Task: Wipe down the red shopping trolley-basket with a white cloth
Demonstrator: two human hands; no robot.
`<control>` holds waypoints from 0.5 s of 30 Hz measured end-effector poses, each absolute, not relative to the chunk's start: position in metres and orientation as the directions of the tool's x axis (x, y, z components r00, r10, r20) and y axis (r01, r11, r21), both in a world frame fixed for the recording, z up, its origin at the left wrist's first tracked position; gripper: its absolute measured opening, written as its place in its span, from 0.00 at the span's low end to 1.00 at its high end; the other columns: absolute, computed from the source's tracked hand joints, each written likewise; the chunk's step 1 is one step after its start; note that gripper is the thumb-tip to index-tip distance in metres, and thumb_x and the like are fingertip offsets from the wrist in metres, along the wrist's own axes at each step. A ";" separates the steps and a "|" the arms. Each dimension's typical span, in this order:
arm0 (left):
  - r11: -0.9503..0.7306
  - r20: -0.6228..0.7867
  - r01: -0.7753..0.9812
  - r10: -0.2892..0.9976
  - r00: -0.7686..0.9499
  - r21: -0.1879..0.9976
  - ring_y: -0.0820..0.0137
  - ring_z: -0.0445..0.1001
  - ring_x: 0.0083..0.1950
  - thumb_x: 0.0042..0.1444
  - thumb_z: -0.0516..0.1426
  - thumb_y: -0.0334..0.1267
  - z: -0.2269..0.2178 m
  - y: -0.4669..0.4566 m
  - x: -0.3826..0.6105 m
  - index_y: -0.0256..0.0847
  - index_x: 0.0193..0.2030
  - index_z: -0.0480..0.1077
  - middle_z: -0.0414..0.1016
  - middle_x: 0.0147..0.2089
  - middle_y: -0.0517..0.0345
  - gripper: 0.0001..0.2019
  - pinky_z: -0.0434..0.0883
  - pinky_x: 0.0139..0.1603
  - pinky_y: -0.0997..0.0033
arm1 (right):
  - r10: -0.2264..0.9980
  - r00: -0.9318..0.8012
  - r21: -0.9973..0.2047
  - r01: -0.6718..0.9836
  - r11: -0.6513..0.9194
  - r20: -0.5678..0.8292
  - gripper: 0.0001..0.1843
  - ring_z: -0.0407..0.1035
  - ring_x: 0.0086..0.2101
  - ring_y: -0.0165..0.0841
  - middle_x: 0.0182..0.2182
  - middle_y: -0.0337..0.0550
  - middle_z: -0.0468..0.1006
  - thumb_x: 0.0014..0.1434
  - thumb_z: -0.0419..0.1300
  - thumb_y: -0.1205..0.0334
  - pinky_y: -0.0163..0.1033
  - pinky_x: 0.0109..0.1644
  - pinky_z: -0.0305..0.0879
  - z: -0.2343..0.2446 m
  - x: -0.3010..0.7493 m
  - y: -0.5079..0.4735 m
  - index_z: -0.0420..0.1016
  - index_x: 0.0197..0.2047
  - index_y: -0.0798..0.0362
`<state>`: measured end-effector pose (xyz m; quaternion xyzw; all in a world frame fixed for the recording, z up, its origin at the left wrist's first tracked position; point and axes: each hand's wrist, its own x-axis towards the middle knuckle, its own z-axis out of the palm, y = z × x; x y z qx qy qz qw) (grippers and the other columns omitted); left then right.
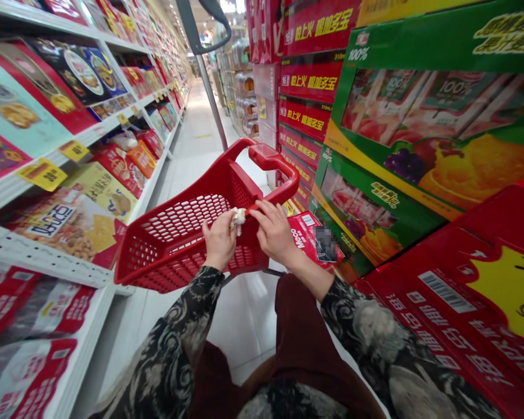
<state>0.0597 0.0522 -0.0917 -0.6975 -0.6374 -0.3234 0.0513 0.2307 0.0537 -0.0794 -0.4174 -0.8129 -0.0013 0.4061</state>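
A red plastic shopping basket [187,203] with latticed walls stands in front of me, its red handle [283,163] raised at the far right. My left hand [222,241] is closed on a crumpled whitish cloth or tissue [238,217] at the basket's near rim. Close beside it, my right hand [274,230] rests at the same rim, fingers bent together over a red edge. Whether those fingers grip the rim or something small is hidden. Through the lattice, the basket's inside shows no goods.
Shelves of boxed snacks [70,221] line the left, with yellow price tags [42,174]. Stacked green drink cartons [419,116] and red cartons [305,119] rise on the right. A phone-like dark object [326,243] lies on a red box. A grey pole [212,99] stands behind the basket.
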 end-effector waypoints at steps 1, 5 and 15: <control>-0.188 0.514 0.926 0.858 -0.007 0.327 0.63 0.68 0.56 0.59 0.47 0.36 -0.091 0.052 0.058 0.44 0.55 0.63 0.71 0.55 0.51 0.17 0.46 0.64 0.48 | 0.692 -0.329 -0.330 0.697 0.637 0.643 0.24 0.51 0.61 0.39 0.60 0.49 0.63 0.57 0.48 0.70 0.54 0.66 0.41 -0.067 0.218 0.061 0.66 0.57 0.55; -0.121 0.497 0.952 0.867 -0.036 0.280 0.62 0.68 0.56 0.57 0.48 0.34 -0.104 0.036 0.020 0.44 0.53 0.65 0.71 0.56 0.50 0.17 0.44 0.64 0.46 | 0.730 -0.409 -0.260 0.746 0.613 0.548 0.21 0.53 0.60 0.44 0.55 0.52 0.69 0.57 0.51 0.68 0.59 0.66 0.33 -0.058 0.199 0.081 0.69 0.53 0.58; -0.138 0.528 0.947 0.848 -0.038 0.289 0.62 0.68 0.56 0.58 0.47 0.34 -0.096 0.043 0.041 0.44 0.54 0.64 0.71 0.56 0.51 0.17 0.45 0.64 0.48 | 0.669 -0.446 -0.189 0.731 0.655 0.595 0.24 0.52 0.60 0.42 0.57 0.48 0.67 0.57 0.48 0.70 0.56 0.67 0.33 -0.074 0.197 0.075 0.67 0.57 0.58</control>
